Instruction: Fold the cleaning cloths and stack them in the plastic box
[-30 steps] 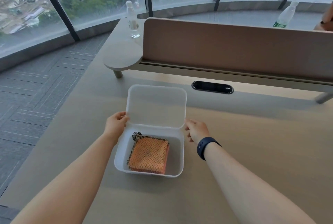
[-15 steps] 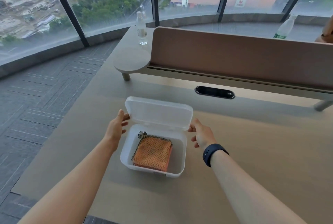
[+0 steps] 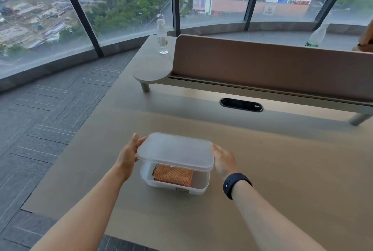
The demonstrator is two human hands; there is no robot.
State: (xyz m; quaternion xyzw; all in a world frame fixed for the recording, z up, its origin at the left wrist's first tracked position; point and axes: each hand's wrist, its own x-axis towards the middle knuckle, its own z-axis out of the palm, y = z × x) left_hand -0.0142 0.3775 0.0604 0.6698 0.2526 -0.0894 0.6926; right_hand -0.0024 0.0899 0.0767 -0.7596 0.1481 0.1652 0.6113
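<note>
The folded cloths (image 3: 172,175) already lie stacked in the box (image 3: 177,187) on the counter (image 3: 282,170), so the step in hand is closing. The left hand (image 3: 129,153) and right hand (image 3: 223,161) each hold a side of the lid (image 3: 175,149), fingers apparently loosely curled at its edges, front still raised. Next: lower it level and press the rim shut.

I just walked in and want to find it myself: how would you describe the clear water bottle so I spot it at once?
Start at the long brown divider panel across the desk. At its left end a grey side shelf juts toward the windows. The clear water bottle stands upright there, white-capped; the other bottle, far right, has a green label.
</note>
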